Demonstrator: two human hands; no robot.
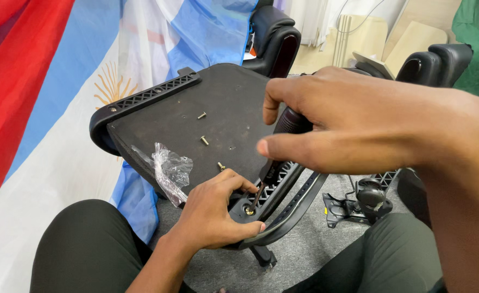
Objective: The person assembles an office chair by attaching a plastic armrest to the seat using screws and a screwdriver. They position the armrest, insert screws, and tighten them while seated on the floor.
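Head view: our right hand [326, 122] grips a screwdriver [283, 146] seated in a brass bolt [249, 210] at the armrest bracket [283, 203]; our left hand [215, 211] pinches beside it; three loose bolts [204, 140] wait on the upturned chair seat [218, 103], so fastening seems barely begun.

Your screwdriver [283, 146], black-handled, tilts down onto a brass bolt [249, 211] seated in the black plastic armrest bracket [283, 209] at the upturned seat's [223, 108] edge.
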